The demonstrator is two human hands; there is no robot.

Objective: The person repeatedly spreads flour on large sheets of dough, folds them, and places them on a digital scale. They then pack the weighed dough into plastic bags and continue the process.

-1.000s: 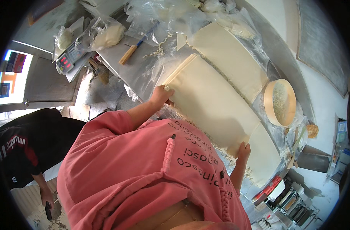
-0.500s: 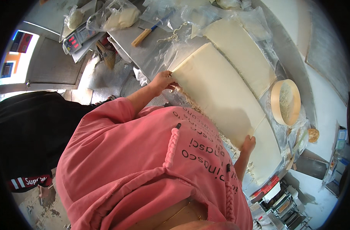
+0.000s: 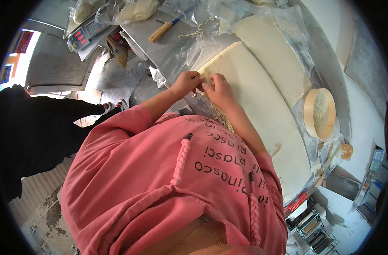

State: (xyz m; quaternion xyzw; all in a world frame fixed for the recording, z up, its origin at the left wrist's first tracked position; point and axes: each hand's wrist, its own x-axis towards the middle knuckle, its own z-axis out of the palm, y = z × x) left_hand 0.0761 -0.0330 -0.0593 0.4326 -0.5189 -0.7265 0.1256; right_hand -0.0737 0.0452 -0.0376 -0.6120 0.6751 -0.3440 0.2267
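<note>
A long, pale dough sheet (image 3: 262, 91) lies along the metal table in front of me, apparently several layers thick at its left end. At its near left corner, my left hand (image 3: 186, 83) is closed in a pinch on the sheet's edge. Right beside it, my right hand (image 3: 219, 90) has bent fingers with thumb and fingertips at the same corner, almost touching the left. The exact grip is partly hidden behind the fingers. Ragged dough trimmings (image 3: 221, 118) hang along the near edge. Beyond lies a second dough sheet (image 3: 272, 53) on clear plastic.
A round wooden-rimmed sieve (image 3: 306, 114) stands at the right. A wooden-handled brush (image 3: 160, 32) lies far left, near a digital scale (image 3: 80, 39) and bagged dough (image 3: 136, 12). A roller machine (image 3: 315, 227) sits lower right. A person in black (image 3: 45, 131) is at my left.
My right hand has left the sheet's right end and come over to the left corner beside my left hand. The person in black has shifted, with shoes now showing.
</note>
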